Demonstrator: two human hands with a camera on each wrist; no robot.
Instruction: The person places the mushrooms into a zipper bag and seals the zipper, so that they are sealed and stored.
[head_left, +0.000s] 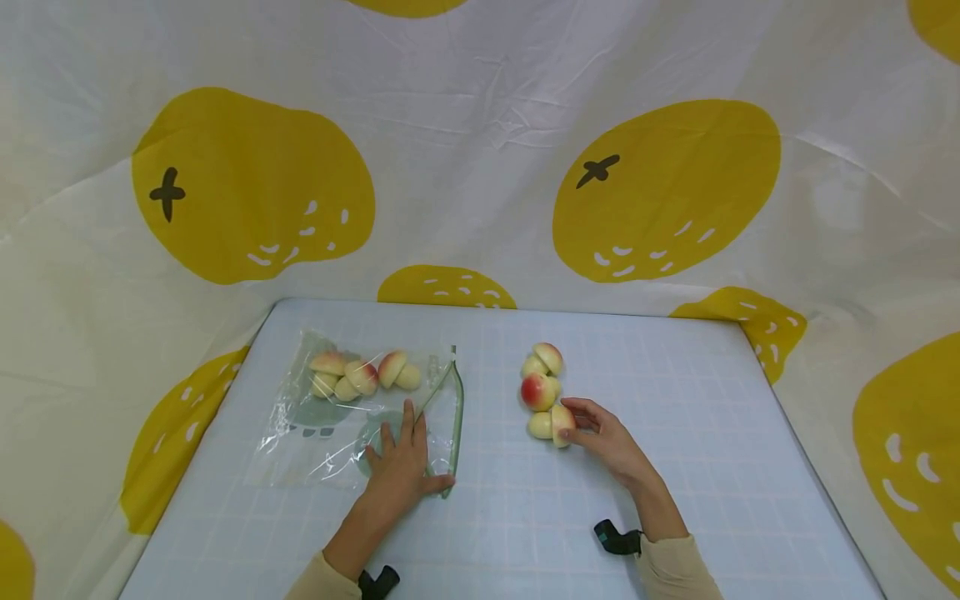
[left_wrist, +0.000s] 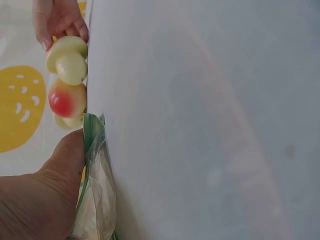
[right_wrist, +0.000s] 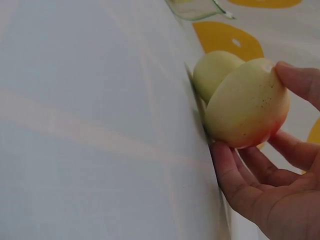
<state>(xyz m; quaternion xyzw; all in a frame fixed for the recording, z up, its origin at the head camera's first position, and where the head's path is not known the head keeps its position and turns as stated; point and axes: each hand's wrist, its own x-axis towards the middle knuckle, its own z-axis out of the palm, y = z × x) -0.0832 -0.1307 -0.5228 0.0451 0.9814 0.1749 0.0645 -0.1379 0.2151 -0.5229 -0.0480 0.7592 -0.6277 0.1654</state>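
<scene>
My left hand (head_left: 401, 458) lies with fingers spread on a clear zip bag (head_left: 281, 458) printed with green shapes. Its thumb rests by the green zip edge (head_left: 458, 417), seen also beside the thumb (left_wrist: 67, 157) in the left wrist view. Inside the bag are three mushroom-shaped pieces (head_left: 362, 377) with cream stems and reddish caps. To the right, three more such mushrooms stand in a column. My right hand (head_left: 611, 442) pinches the cap of the nearest mushroom (head_left: 562, 425) between thumb and fingers; in the right wrist view this mushroom (right_wrist: 245, 105) lies close to the tabletop.
The middle mushroom (head_left: 538, 392) shows its red cap, and the far mushroom (head_left: 548, 357) lies just behind it. A pale checked cloth covers the table (head_left: 712, 400). Behind it hangs a white curtain (head_left: 465, 167) with yellow fruit prints. Black wrist devices (head_left: 617, 537) sit at both sleeves.
</scene>
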